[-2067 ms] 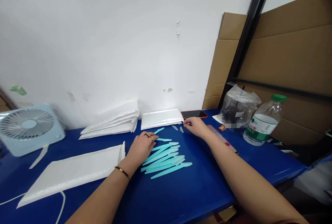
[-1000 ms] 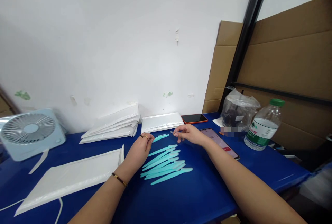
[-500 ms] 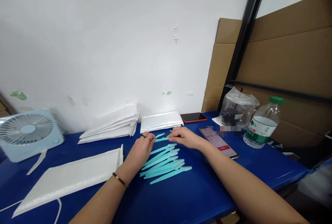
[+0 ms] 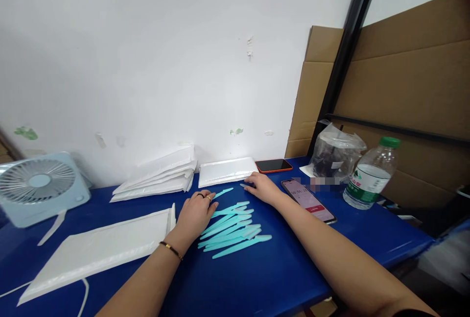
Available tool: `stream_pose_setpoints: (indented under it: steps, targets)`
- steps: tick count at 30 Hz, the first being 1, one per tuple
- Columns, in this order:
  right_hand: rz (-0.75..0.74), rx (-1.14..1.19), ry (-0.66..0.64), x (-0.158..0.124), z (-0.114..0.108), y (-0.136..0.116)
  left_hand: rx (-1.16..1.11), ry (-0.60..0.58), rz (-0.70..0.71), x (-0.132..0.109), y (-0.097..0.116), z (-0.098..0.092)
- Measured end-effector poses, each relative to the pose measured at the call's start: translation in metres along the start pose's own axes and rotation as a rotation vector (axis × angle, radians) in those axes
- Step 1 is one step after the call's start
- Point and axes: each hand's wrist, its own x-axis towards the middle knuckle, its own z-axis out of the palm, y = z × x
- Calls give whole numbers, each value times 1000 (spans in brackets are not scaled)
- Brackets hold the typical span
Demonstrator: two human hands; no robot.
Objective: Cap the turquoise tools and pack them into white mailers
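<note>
Several turquoise eyebrow razors (image 4: 235,231) lie in an overlapping, fanned pile on the blue table. My left hand (image 4: 198,209) is at the pile's far left side, fingers loosely bent and thumb apart. One razor (image 4: 223,192) lies beyond the pile and reaches under these fingers; whether they grip it is unclear. To the right, my right hand (image 4: 259,187) rests low over the table with thumb and fingertips apart. A small translucent piece (image 4: 243,185) lies at its fingertips, partly hidden by them.
White padded envelopes (image 4: 156,175) are stacked by the wall, with more envelopes (image 4: 227,171) beside them and one large envelope (image 4: 103,246) at left. A fan (image 4: 44,187), a red-edged phone (image 4: 273,165), a timer phone (image 4: 308,199), a bagged cup (image 4: 336,153) and a water bottle (image 4: 372,175) surround the workspace.
The razor held between both hands has been let go and now lies at the pile's far end. My left hand has shifted slightly left, and my right hand slightly away from me.
</note>
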Motion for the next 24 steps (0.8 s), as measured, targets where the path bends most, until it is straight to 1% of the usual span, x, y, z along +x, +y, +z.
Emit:
stream_pose_setpoints:
  steps: [3, 6, 8, 10, 11, 13, 15, 17, 21, 24]
  targets:
    - [-19, -70, -60, 2, 3, -7, 10, -16, 24, 0, 2, 2]
    - [15, -96, -90, 1, -1, -12, -8, -25, 71, 0, 4, 1]
    - [49, -51, -104, -1, -7, -11, -22, -24, 91, 0, 5, 0]
    - [49, 32, -89, -4, -13, -7, -35, -19, 99, 0, 5, 0]
    - [21, 83, -73, -5, -16, -5, -42, -18, 102, 0, 4, -1]
    - [-95, 181, -69, -7, -20, 0, -58, -19, 108, 0, 4, -1]
    - [-221, 253, -128, -7, -21, 3, -75, -19, 113, 0, 3, -1]
    - [-263, 270, -176, -5, -18, 5, -87, -19, 116, 0, 3, -1]
    - [-188, 250, -141, 0, -8, 4, -74, -18, 124, 1, 2, 0]
    - [-133, 320, -172, 3, -3, 2, -63, -19, 129, 1, 2, 0]
